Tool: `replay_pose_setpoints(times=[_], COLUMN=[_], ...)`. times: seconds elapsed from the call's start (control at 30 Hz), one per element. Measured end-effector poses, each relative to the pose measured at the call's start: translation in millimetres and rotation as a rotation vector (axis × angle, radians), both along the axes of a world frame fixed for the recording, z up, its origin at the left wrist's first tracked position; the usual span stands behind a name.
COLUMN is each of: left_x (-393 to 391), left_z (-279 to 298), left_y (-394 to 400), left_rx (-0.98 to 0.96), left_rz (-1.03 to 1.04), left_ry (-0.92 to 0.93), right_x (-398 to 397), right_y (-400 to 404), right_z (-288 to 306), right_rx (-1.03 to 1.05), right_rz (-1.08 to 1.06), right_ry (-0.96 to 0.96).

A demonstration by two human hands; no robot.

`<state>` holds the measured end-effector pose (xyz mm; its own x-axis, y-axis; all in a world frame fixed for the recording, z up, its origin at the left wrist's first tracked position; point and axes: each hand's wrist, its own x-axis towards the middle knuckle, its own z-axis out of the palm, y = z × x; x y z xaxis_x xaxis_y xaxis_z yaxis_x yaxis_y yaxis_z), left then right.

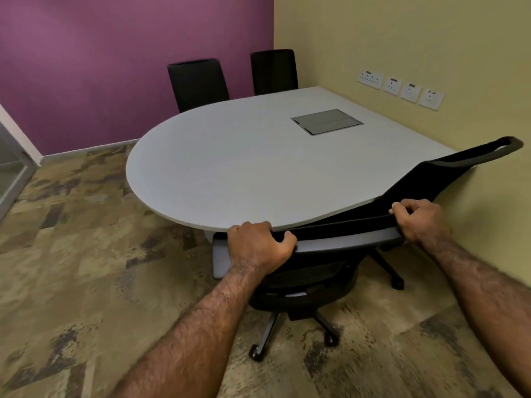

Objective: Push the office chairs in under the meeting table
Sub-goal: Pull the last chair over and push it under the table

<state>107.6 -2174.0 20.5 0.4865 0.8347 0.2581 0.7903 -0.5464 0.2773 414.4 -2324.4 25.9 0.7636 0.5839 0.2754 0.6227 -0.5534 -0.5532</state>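
The near office chair (pixel 313 271) sits at the rounded edge of the grey meeting table (pixel 230 168), its backrest top against the rim. My left hand (pixel 260 247) and right hand (pixel 421 222) each clamp the backrest's top bar. Two more chairs (pixel 198 83) stand tucked along the purple wall (pixel 100 67).

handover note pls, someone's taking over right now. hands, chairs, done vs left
Left hand: closed on the top edge of the near chair, left end.
Right hand: closed on the same edge, right end.
Near chair: at the table front edge, backrest top against the rim, seat and wheeled base partly under.
Second chair to the right, by the yellow wall, backrest over the tabletop.
Two far chairs: close against the far side, seemingly in.
Left: finish the near chair, then check the right one.
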Motion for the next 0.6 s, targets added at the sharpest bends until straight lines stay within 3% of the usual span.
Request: replay_pose_setpoints(times=[0.6], left_x=[23.8], left_z=[28.0], left_y=[88.0], left_rx=[0.074], left_rz=[0.088], left_ry=[-0.071], right_x=[23.2], right_y=[96.5], right_z=[29.2], right_rx=[0.125], right_rz=[0.040], right_ry=[0.087])
